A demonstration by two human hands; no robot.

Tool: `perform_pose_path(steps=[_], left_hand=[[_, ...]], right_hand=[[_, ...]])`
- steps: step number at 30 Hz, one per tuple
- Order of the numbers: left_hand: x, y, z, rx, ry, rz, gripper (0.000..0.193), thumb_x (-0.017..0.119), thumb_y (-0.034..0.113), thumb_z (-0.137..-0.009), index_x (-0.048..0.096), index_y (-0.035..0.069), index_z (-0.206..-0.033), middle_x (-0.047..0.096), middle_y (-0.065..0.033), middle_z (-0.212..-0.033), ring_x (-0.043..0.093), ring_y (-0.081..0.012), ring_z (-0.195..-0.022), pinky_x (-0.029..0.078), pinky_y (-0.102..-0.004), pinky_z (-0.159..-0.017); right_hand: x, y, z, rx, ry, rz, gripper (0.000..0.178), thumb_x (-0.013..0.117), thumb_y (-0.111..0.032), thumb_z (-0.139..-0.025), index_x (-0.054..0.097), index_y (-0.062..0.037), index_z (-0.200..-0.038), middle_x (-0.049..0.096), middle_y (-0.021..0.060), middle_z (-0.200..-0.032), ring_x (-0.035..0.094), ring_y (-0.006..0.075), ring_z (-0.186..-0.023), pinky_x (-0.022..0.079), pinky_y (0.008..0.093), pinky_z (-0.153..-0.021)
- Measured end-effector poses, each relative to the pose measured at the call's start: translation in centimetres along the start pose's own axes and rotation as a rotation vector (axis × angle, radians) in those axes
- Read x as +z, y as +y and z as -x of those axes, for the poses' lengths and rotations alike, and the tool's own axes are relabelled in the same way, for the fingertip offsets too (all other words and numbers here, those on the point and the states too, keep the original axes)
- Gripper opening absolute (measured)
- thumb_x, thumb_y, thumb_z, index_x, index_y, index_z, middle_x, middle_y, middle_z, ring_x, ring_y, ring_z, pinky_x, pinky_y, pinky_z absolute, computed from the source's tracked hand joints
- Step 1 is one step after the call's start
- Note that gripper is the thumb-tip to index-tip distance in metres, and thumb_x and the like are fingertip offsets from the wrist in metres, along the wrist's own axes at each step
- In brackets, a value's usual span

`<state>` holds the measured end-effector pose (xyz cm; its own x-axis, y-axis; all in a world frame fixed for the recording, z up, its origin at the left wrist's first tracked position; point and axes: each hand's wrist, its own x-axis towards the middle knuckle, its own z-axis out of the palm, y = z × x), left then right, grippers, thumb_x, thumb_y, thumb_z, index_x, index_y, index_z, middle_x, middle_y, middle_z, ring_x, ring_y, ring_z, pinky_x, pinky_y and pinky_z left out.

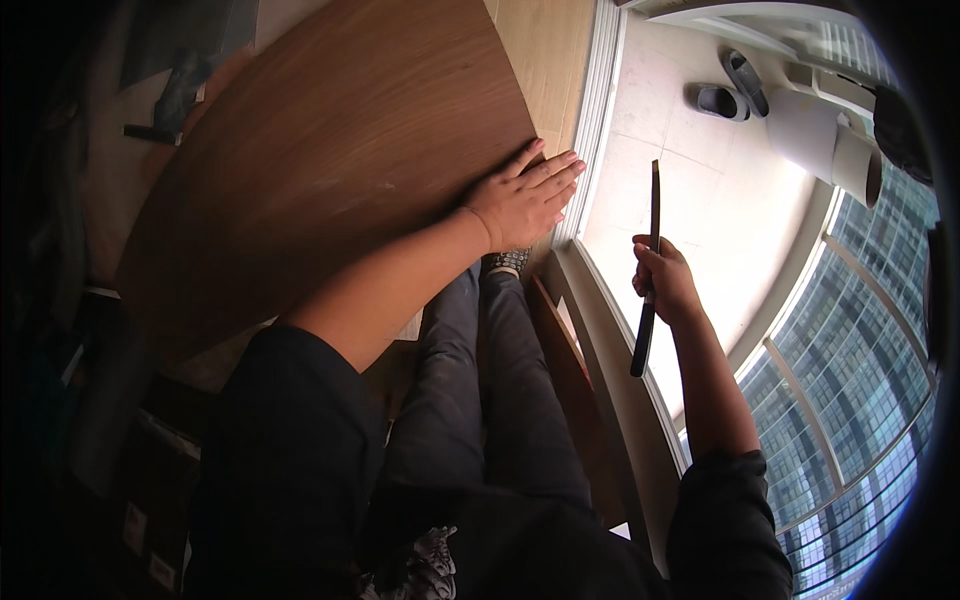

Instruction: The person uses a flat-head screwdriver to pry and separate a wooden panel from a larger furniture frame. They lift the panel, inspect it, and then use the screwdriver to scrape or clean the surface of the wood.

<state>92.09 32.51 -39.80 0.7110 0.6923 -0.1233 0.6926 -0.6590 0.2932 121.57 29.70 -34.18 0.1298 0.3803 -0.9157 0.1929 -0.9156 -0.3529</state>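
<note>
My left hand (530, 200) lies across the right end of a large brown wood-grain board (340, 150), near its corner. The fingers are stretched out and slightly apart, reaching past the board's edge. My right hand (668, 280) is closed around a long, narrow tool with a black handle (644, 340) and a thin dark blade (656, 200). Its tip points away from me, and I cannot make out whether it is a file or a knife. The tool is held in the air, well to the right of the board and apart from it.
A pale door track (597, 100) runs beside the board. Beyond it, on the tiled floor (690, 200), are dark slippers (722, 102) and a white roll (855, 165). Tall windows curve along the right. My legs (450, 370) are below the board; dark clutter lies left.
</note>
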Motion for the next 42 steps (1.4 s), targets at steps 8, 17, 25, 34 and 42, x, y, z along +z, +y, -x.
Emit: perform_pose_path(steps=[8,17,25,34,42], left_hand=[[0.6,-0.2,2.9,0.123,0.096,0.150,0.052,0.050,0.034,-0.099,0.048,0.015,-0.148,0.036,-0.0004,-0.161,0.023,-0.0166,-0.153,0.006,-0.0461,-0.126],[-0.3,-1.4,3.0,0.105,0.101,-0.027,0.052,0.053,0.039,-0.095,0.052,0.023,-0.145,0.039,-0.0015,-0.159,0.027,-0.0203,-0.150,0.006,-0.0526,-0.125],[-0.9,-0.3,6.4,0.185,0.111,0.347,0.056,0.057,0.042,-0.095,0.050,0.020,-0.146,0.030,-0.0058,-0.164,0.017,-0.0247,-0.155,0.003,-0.0523,-0.127],[-4.1,-14.4,20.6,-1.081,0.521,0.067,0.066,0.064,0.041,-0.093,0.046,0.010,-0.148,0.030,-0.0163,-0.162,0.022,-0.0379,-0.151,0.011,-0.0612,-0.121],[-4.0,-14.3,21.6,-1.148,0.375,0.100,0.074,0.054,0.055,-0.094,0.038,0.014,-0.154,0.022,-0.0149,-0.166,0.019,-0.0317,-0.153,0.011,-0.0593,-0.122]], right_hand=[[0.3,0.9,1.3,-0.034,-0.080,-0.058,0.033,0.059,-0.019,-0.101,0.053,0.0045,-0.123,0.051,0.0022,-0.061,0.054,0.0151,-0.052,0.043,0.0298,-0.051],[2.7,-3.2,3.1,-0.055,-0.121,-0.033,0.038,0.057,-0.011,-0.098,0.048,0.0040,-0.132,0.055,0.0036,-0.073,0.056,0.0151,-0.058,0.044,0.0290,-0.053],[5.9,-6.7,4.3,-0.107,-0.104,-0.038,0.033,0.057,-0.011,-0.098,0.053,0.0028,-0.128,0.055,0.0034,-0.061,0.052,0.0131,-0.047,0.042,0.0260,-0.045],[13.3,-18.1,3.5,-0.779,0.043,0.581,0.040,0.050,-0.013,-0.101,0.056,-0.0027,-0.139,0.048,0.0004,-0.066,0.047,0.0071,-0.056,0.042,0.0249,-0.052],[32.3,-33.9,-2.5,-1.385,-0.174,0.912,0.024,0.052,-0.009,-0.093,0.060,-0.0037,-0.115,0.066,0.0253,-0.098,0.063,0.0467,-0.094,0.051,0.0479,-0.078]])
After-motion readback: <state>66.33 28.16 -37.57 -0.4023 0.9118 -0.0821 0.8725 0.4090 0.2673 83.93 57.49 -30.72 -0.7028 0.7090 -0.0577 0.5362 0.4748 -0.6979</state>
